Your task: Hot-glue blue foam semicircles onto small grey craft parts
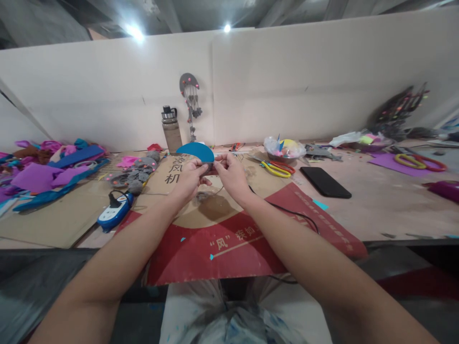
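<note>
A blue crescent-shaped piece, looking like felt [197, 151], is held up over the cardboard in the middle of the table. My left hand [193, 177] pinches its lower edge between thumb and fingers. At the crescent's right end, my right hand [232, 176] has thumb and forefinger closed on the tip, almost touching the left fingertips. Anything small between the fingertips is hidden. Beneath both hands lies a red and brown cardboard sheet [201, 260] with printed characters. A thin line, perhaps thread, curves below the hands.
Yellow-and-red scissors [276, 168], a black phone [324, 182] and a bowl in plastic [284, 149] lie to the right. Leftward are a blue power strip [114, 212], grey felt pieces [134, 174] and coloured scraps [46, 167]. A bottle [171, 131] stands behind, near the wall.
</note>
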A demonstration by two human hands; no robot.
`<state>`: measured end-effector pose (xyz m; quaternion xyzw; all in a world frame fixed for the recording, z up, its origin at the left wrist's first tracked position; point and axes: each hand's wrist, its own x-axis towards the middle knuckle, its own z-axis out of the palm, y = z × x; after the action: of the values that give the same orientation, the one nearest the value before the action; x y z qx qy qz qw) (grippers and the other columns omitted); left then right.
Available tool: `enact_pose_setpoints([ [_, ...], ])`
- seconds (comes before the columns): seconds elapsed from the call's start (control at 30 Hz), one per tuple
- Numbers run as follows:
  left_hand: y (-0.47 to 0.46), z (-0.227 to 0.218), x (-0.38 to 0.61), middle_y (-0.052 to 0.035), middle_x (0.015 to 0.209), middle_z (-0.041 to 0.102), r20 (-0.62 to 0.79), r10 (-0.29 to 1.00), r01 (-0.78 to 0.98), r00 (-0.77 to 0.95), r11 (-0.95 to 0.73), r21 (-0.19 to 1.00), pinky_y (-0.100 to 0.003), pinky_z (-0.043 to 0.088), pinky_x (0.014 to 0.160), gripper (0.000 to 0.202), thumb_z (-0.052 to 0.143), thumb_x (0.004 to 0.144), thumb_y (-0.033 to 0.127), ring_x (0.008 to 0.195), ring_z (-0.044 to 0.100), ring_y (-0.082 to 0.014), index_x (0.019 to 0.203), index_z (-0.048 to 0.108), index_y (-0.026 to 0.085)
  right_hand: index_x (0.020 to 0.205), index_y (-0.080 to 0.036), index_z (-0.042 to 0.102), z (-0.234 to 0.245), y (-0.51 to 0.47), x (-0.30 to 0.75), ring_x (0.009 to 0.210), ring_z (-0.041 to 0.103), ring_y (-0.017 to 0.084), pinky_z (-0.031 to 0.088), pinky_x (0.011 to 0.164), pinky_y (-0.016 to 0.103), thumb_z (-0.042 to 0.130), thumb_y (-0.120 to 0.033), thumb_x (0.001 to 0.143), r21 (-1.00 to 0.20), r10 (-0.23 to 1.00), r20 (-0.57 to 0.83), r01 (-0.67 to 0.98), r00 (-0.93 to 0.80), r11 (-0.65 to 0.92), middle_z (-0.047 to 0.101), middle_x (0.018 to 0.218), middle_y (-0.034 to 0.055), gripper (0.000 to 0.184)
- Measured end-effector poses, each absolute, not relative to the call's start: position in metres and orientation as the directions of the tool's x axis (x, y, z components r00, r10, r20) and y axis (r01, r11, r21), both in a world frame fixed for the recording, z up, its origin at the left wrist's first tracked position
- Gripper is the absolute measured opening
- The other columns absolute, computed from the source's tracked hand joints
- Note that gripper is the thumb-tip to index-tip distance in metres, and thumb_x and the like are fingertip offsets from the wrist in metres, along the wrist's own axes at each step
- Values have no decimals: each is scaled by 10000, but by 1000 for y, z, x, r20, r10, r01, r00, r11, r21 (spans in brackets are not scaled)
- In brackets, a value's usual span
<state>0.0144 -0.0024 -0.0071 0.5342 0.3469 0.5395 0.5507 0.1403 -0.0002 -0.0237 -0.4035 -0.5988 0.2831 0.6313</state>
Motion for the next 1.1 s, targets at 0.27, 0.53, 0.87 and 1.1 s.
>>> enact_pose_setpoints([
  [0.27,-2,-8,15,-72,789,682,210,949,-272,233,-144,951,-207,397,442,108,601,779,180,702,665,-178,806,497,181,820,-201,509,-20,-1,139,592,520,105,476,573,254,531,-242,784,-895,890,440,-20,116,445,481,633,-54,58],
  [0.53,-9,-2,18,-79,796,684,200,954,-271,225,-136,953,-207,378,448,113,579,778,164,665,643,-145,811,472,167,780,-190,540,-21,2,141,587,525,106,432,569,247,498,-255,785,-890,887,455,6,79,456,555,642,-28,78],
  [0.87,-10,-1,18,-69,777,681,221,953,-311,206,-151,938,-223,355,460,151,598,755,204,616,612,-133,781,451,180,755,-183,544,-20,3,142,585,503,97,387,552,224,505,-305,763,-915,914,400,-20,66,402,570,653,-18,128],
  [1.1,-5,-3,14,-49,720,649,272,941,-339,200,-194,921,-207,312,434,90,587,797,220,527,554,-98,767,514,175,740,-197,527,-19,3,141,515,422,80,326,473,205,521,-346,759,-911,914,405,-67,39,407,566,660,-14,150],
])
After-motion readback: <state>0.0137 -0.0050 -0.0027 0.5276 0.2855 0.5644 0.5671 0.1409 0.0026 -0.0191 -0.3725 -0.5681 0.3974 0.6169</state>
